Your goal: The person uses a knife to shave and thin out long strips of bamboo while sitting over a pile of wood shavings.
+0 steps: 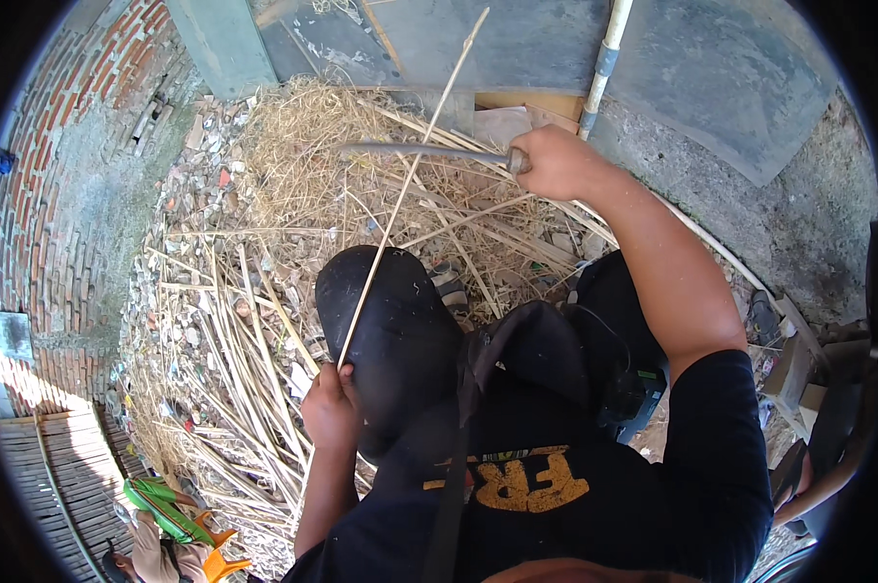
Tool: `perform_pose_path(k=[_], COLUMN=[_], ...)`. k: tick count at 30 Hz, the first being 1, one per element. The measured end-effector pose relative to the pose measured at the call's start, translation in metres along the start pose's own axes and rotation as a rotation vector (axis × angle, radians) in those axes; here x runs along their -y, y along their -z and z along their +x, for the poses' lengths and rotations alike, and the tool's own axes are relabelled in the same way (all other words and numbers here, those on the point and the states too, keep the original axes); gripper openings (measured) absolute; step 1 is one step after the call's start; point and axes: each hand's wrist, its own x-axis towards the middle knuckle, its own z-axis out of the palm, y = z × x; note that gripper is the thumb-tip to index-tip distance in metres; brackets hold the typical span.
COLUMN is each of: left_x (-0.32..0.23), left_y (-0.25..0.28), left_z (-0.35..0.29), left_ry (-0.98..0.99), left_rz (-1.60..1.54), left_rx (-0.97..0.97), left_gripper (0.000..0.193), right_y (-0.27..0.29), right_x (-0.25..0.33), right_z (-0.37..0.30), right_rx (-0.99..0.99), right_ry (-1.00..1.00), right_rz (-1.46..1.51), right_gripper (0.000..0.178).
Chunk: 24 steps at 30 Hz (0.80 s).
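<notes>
My left hand (330, 403) is closed around the lower end of a long, thin bamboo strip (381, 248). From there the strip slants up and to the right, past my dark-clothed knee (381, 311), to a tip near the top of the view. The wooden handle of a long-bladed knife is gripped in my right hand (556, 160). Its slightly curved blade (449, 150) points left and crosses the strip at its upper half. Whether blade and strip touch, I cannot tell.
Many split bamboo strips (235, 360) lie on the rubble at left. Pale shavings (293, 146) are heaped ahead, before grey panels (497, 44) and an upright pipe (606, 63). A brick wall (60, 194) stands left. Another person (157, 549) is at lower left, beside a green-and-orange object (172, 510).
</notes>
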Motion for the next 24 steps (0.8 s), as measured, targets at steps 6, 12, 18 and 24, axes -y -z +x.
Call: perform_pose_path(k=[6, 12, 18, 24], left_x=[0.004, 0.001, -0.004, 0.008], left_y=[-0.011, 0.008, 0.021, 0.009], left_z=[-0.002, 0.001, 0.002, -0.006], left_ry=[-0.005, -0.015, -0.014, 0.09], left_rz=[0.024, -0.005, -0.16, -0.297], left_rx=[-0.02, 0.028, 0.087, 0.202], left_gripper=[0.024, 0.021, 0.022, 0.035], right_y=[-0.003, 0.004, 0.01, 0.012], right_x=[0.008, -0.02, -0.009, 0.009], right_z=[0.0, 0.015, -0.005, -0.011], right_rx=[0.124, -0.025, -0.028, 0.196], right_ry=[0.138, 0.034, 0.072, 0.084], right_rz=[-0.011, 0.004, -0.05, -0.02], right_gripper=[0.021, 0.028, 0.026, 0.029])
